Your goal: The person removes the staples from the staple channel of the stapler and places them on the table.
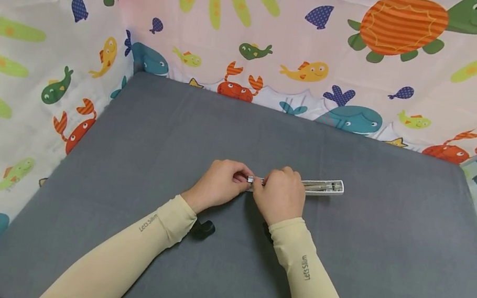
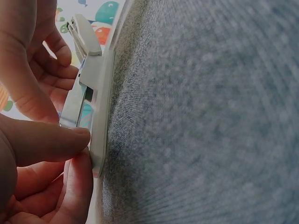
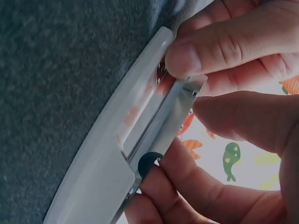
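A white stapler (image 1: 326, 187) lies at mid-table, swung open, its long top arm pointing to the right. At its left end my left hand (image 1: 224, 181) pinches the front with thumb and index finger. My right hand (image 1: 282, 194) curls over the middle of the stapler. In the right wrist view the right thumb (image 3: 247, 114) touches the tip of the metal staple channel (image 3: 163, 123), and the fingers bend against its side. The white base (image 3: 96, 158) lies along the cloth there. Whether a staple strip sits between the left fingertips is hidden.
Grey cloth (image 1: 166, 125) covers the tabletop. Behind and at both sides hangs a curtain (image 1: 219, 39) printed with sea animals. A black wrist-camera piece (image 1: 204, 230) juts out below the left wrist. Cream sleeves cover both forearms.
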A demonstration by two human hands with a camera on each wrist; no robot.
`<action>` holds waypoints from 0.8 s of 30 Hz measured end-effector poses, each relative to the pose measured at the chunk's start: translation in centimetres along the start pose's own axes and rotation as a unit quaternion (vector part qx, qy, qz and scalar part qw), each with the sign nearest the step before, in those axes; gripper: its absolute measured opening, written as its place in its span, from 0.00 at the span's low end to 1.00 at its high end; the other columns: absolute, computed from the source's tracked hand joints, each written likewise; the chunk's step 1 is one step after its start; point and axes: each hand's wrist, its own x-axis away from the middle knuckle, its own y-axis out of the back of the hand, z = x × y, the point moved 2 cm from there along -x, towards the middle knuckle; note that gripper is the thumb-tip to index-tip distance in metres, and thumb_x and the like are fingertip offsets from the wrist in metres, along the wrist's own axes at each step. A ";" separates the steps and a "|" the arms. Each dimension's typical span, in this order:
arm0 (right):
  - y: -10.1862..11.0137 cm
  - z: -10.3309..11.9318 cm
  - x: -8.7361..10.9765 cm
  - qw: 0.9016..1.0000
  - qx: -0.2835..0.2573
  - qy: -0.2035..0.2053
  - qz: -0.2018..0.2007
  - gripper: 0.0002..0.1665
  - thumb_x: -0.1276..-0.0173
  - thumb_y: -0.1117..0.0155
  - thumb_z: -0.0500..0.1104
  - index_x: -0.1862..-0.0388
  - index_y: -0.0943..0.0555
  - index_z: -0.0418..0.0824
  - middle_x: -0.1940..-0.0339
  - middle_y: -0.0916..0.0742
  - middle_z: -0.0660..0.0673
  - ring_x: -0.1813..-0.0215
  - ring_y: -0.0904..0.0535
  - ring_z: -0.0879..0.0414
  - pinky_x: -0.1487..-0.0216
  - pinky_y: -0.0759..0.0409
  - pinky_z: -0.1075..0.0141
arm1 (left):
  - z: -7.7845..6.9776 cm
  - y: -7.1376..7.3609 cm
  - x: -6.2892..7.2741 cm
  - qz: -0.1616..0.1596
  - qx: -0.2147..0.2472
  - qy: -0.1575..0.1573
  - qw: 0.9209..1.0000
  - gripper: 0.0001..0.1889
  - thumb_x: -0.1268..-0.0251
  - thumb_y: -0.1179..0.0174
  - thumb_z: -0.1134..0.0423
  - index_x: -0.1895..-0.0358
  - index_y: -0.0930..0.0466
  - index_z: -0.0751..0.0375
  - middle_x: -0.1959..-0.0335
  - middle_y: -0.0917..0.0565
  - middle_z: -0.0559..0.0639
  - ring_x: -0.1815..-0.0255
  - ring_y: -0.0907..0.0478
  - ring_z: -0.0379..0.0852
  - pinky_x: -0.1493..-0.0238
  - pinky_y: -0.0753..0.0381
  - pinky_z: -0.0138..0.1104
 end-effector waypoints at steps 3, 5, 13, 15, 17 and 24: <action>-0.1 0.2 0.0 1.000 -0.002 0.001 -0.001 0.21 0.32 0.25 0.44 0.84 0.14 0.39 0.79 0.17 0.40 0.71 0.22 0.40 0.64 0.21 0.48 | 0.0 0.1 0.0 -0.005 -0.006 -0.008 1.000 0.08 0.26 0.29 0.58 0.50 0.07 0.54 0.61 0.07 0.45 0.61 0.12 0.38 0.54 0.11 0.36; -0.1 0.2 0.0 1.000 -0.005 -0.001 0.000 0.20 0.32 0.25 0.45 0.83 0.13 0.38 0.78 0.16 0.39 0.70 0.21 0.40 0.63 0.21 0.48 | 0.0 0.1 0.0 -0.006 -0.008 -0.010 1.000 0.08 0.26 0.29 0.58 0.51 0.07 0.54 0.61 0.07 0.45 0.61 0.12 0.38 0.55 0.11 0.36; -0.1 0.3 -0.1 1.000 -0.017 -0.009 0.005 0.20 0.31 0.24 0.45 0.82 0.13 0.37 0.77 0.16 0.39 0.69 0.21 0.39 0.60 0.20 0.47 | 0.2 0.2 -0.1 -0.004 -0.009 -0.009 1.000 0.08 0.26 0.29 0.58 0.50 0.07 0.53 0.60 0.07 0.45 0.61 0.12 0.37 0.54 0.11 0.35; -0.1 0.3 -0.1 1.000 -0.017 -0.010 0.008 0.21 0.31 0.24 0.45 0.82 0.13 0.37 0.77 0.16 0.39 0.68 0.21 0.40 0.59 0.20 0.47 | 0.2 0.2 -0.1 -0.003 -0.011 -0.012 1.000 0.08 0.25 0.29 0.58 0.50 0.07 0.53 0.60 0.07 0.45 0.60 0.11 0.38 0.54 0.11 0.36; -0.1 0.2 -0.1 1.000 -0.017 -0.012 0.011 0.21 0.31 0.24 0.45 0.82 0.13 0.37 0.77 0.16 0.39 0.68 0.21 0.40 0.58 0.20 0.48 | 0.1 0.3 -0.1 -0.003 -0.013 -0.014 1.000 0.08 0.25 0.29 0.58 0.50 0.07 0.54 0.60 0.07 0.46 0.60 0.11 0.38 0.53 0.11 0.35; -0.2 0.1 0.0 0.999 -0.017 -0.019 0.020 0.20 0.30 0.25 0.46 0.80 0.12 0.36 0.77 0.15 0.38 0.66 0.20 0.40 0.54 0.20 0.48 | 0.0 0.2 -0.1 -0.002 -0.016 -0.016 1.000 0.09 0.26 0.28 0.58 0.50 0.07 0.55 0.58 0.06 0.47 0.58 0.10 0.40 0.53 0.11 0.36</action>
